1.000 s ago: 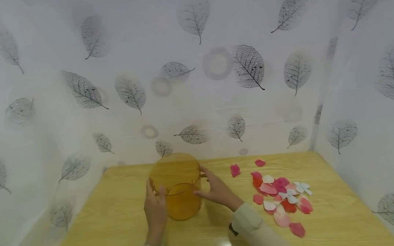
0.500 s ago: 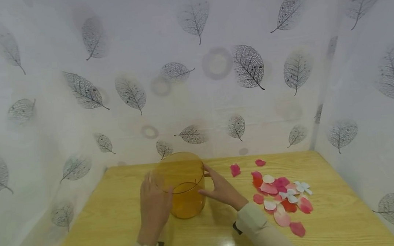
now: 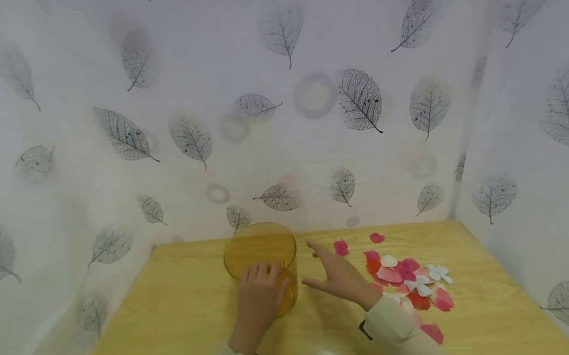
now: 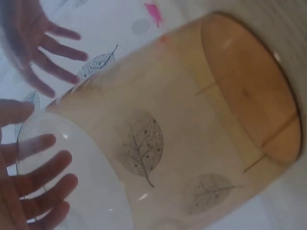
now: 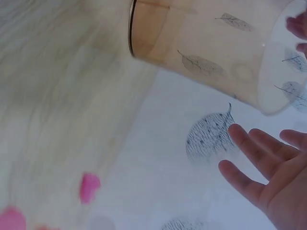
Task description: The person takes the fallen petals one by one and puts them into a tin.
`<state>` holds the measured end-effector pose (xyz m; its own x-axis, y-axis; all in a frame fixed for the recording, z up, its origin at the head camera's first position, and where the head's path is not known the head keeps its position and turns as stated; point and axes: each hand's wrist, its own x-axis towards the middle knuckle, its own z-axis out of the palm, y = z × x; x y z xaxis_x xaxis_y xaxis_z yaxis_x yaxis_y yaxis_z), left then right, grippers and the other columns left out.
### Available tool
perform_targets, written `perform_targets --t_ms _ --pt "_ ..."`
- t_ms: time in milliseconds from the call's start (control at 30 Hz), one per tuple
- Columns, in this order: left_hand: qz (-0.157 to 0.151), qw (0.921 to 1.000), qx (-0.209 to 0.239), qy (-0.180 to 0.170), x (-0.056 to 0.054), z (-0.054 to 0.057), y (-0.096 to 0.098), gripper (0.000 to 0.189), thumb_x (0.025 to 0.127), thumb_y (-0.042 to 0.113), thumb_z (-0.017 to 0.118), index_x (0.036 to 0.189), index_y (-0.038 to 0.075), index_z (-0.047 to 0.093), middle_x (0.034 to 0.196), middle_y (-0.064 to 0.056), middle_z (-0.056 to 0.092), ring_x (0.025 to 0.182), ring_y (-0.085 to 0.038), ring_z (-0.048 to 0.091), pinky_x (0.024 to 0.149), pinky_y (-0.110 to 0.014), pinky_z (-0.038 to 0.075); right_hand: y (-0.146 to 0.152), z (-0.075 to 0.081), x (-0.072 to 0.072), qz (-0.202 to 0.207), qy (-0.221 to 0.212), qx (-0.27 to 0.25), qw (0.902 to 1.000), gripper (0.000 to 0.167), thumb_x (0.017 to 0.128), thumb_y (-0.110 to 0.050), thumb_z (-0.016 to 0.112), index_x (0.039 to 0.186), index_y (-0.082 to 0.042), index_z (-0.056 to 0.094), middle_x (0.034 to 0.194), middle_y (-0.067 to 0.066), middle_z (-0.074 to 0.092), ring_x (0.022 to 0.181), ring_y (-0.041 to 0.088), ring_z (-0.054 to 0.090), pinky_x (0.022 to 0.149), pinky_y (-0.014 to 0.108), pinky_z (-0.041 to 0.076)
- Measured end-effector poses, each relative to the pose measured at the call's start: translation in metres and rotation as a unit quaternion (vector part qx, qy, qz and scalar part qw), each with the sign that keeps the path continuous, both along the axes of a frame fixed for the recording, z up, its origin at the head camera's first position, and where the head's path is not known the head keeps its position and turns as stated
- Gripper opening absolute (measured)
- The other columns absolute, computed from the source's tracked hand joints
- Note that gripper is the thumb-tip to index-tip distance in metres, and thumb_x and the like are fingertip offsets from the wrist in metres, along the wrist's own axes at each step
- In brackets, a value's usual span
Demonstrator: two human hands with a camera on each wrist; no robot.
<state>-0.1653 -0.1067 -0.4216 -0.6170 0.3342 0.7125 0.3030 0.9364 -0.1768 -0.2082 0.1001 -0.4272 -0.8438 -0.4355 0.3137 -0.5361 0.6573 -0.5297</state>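
A see-through amber cylinder vase (image 3: 258,242) stands upright on the wooden table, its open mouth facing up. Thin stick-like marks show near its base in the left wrist view. In front of the vase is my left hand (image 3: 257,300), fingers loosely extended and overlapping the vase's near side. The left wrist view puts those fingers (image 4: 45,177) at the vase's mouth. Off the right side of the vase, my right hand (image 3: 343,275) holds nothing, its fingers spread. A gap shows between this hand and the vase wall (image 5: 206,52) in the right wrist view.
Loose petals (image 3: 406,270) in pink, red and white lie heaped right of the vase, partly behind my right forearm. White four-petalled flowers (image 3: 438,273) lie among them. Two pink petals (image 3: 341,247) sit farther back. Leaf-patterned walls (image 3: 312,160) enclose the wooden table (image 3: 176,309).
My left hand has left the vase's left side and swung right, in front of it. My right hand has let go of the vase and drawn away rightward. The vase has shifted slightly right.
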Motion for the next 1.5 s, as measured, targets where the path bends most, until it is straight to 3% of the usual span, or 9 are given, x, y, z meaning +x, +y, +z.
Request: perform_targets --t_ms 100,200,367,567,800,1000,1400,1500 --pt "0.012 0.9994 0.032 0.01 0.002 -0.011 0.004 0.036 0.072 0.038 0.077 0.096 0.014 0.064 0.081 -0.005 0.063 0.076 -0.022 0.06 0.071 -0.035 0.049 0.023 0.007 0.01 -0.011 0.045 0.048 0.9978 0.083 0.078 -0.042 0.073 0.145 -0.014 0.033 0.137 0.008 0.053 0.113 0.025 0.06 0.091 0.047 0.049" --pt "0.017 0.9982 0.055 0.018 0.004 -0.019 0.005 0.031 0.072 0.035 0.076 0.091 0.014 0.064 0.078 -0.005 0.062 0.073 -0.022 0.057 0.069 -0.035 0.046 0.047 0.01 0.019 -0.019 0.106 0.101 0.9891 0.081 0.076 -0.042 0.074 0.143 -0.015 0.038 0.134 0.008 0.055 0.111 0.024 0.061 0.093 0.048 0.047" --pt "0.018 0.997 0.072 0.022 0.003 -0.021 0.005 0.025 0.074 0.034 0.074 0.088 0.016 0.063 0.075 -0.004 0.06 0.071 -0.022 0.055 0.068 -0.035 0.043 0.08 0.007 0.035 -0.031 0.146 0.163 0.9752 0.064 0.072 -0.036 0.078 0.127 -0.012 0.055 0.121 0.006 0.063 0.105 0.024 0.061 0.089 0.048 0.049" --pt "0.022 0.9959 0.087 0.011 0.0 -0.02 0.007 0.022 0.075 0.034 0.073 0.084 0.015 0.064 0.072 -0.002 0.06 0.069 -0.021 0.055 0.067 -0.034 0.043 0.091 -0.016 0.046 0.002 0.099 0.215 0.9717 0.037 0.07 -0.024 0.08 0.103 -0.013 0.068 0.097 -0.001 0.069 0.087 0.018 0.064 0.075 0.038 0.053" --pt "0.023 0.9959 0.087 0.002 0.005 -0.016 0.008 0.024 0.074 0.035 0.074 0.079 0.016 0.06 0.07 0.0 0.057 0.065 -0.016 0.052 0.062 -0.03 0.04 0.093 -0.046 0.048 0.038 0.011 0.252 0.9669 0.013 0.071 -0.015 0.077 0.08 -0.019 0.069 0.076 -0.009 0.063 0.065 0.009 0.057 0.056 0.027 0.044" --pt "0.027 0.9963 0.08 -0.013 0.006 -0.017 0.006 0.024 0.074 0.036 0.074 0.08 0.017 0.061 0.073 0.001 0.059 0.067 -0.015 0.054 0.062 -0.029 0.04 0.097 -0.051 0.046 0.064 -0.023 0.238 0.9688 0.019 0.068 -0.018 0.08 0.074 -0.026 0.064 0.073 -0.013 0.056 0.059 0.0 0.044 0.053 0.02 0.039" --pt "0.027 0.9962 0.082 -0.014 0.006 -0.017 0.007 0.024 0.074 0.037 0.074 0.079 0.018 0.06 0.071 0.002 0.057 0.066 -0.014 0.05 0.06 -0.027 0.037 0.1 -0.056 0.039 0.061 -0.034 0.233 0.9701 0.022 0.065 -0.014 0.082 0.076 -0.022 0.064 0.072 -0.014 0.05 0.061 0.0 0.039 0.053 0.02 0.037" --pt "0.026 0.996 0.084 -0.017 0.006 -0.017 0.006 0.024 0.074 0.037 0.074 0.078 0.018 0.06 0.071 0.002 0.056 0.066 -0.014 0.05 0.061 -0.026 0.037 0.099 -0.057 0.038 0.054 -0.054 0.226 0.9712 0.023 0.065 -0.014 0.082 0.075 -0.023 0.064 0.071 -0.015 0.049 0.061 -0.001 0.039 0.054 0.02 0.037"
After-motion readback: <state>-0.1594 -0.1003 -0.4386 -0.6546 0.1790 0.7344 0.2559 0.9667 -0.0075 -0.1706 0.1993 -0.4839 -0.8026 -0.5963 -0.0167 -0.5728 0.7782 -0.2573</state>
